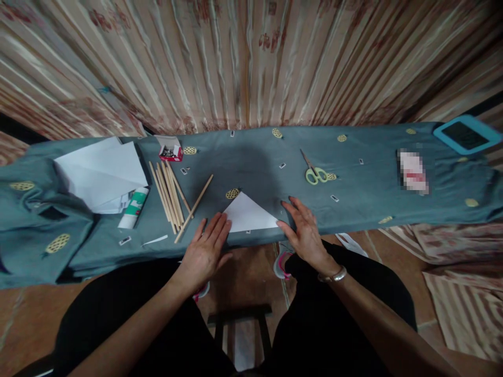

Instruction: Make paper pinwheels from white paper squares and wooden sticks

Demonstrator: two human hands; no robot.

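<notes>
Touching the folded white paper (251,215), at the near edge of the cloth-covered table (365,201), with both hands: at its left corner with the left hand (206,248), fingers straight and unclenched; at its right corner with the right hand (303,233), thumb at the tip, fingers apart and loosely bent. Can see, left of the paper, wooden sticks (167,196) (with one set aslant, nearest the left hand), then a white tube (135,207) with a green label, then stacked white sheets (104,167); beyond the paper to its right, scissors (313,170) with pale green handles; far right of it, a blue-framed tablet (467,134). Cannot see the paper's left corner under the left fingers, nor identify the pixelated item (412,172) far to the paper's right. Can spot, beyond the paper to its left, an open red-and-white box (176,153) holding small metallic pieces, too small to name.
</notes>
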